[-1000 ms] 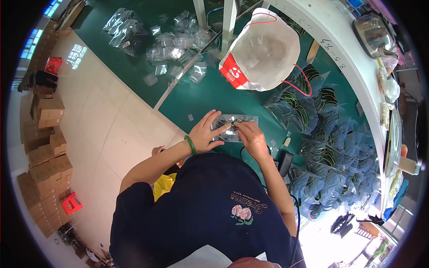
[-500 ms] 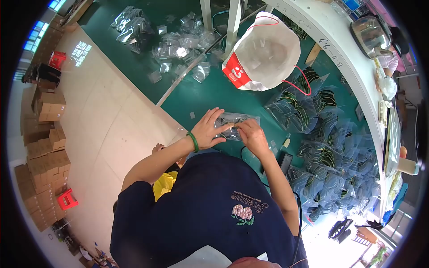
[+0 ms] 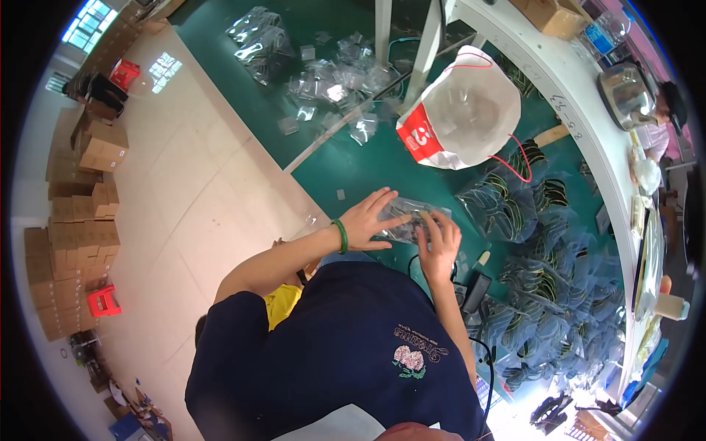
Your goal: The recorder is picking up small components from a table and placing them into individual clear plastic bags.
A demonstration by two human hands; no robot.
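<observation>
A clear plastic bag (image 3: 414, 210) with small dark contents lies flat on the green tabletop in front of me; what is in it I cannot make out. My left hand (image 3: 366, 223), below a green bangle (image 3: 340, 237), rests on the bag's left part with fingers stretched and apart. Over the right part of the bag my right hand (image 3: 441, 248) has its fingers spread and slightly bent, the tips at the plastic. Neither hand is closed around anything. A small clear square (image 3: 340, 195) lies left of the bag.
Beyond stands a white and red paper bag (image 3: 474, 110) with red cord handles. Small clear packets (image 3: 334, 84) lie scattered far left. Many plastic-wrapped dark curved pieces (image 3: 544, 283) heap up at right, under a white shelf (image 3: 581, 103). A black box-shaped device (image 3: 476, 292) sits near my right forearm.
My right hand has gone from a pinch at the bag to spread fingers. The left hand stays on the bag. The whole view has shifted, moving the scene right and down.
</observation>
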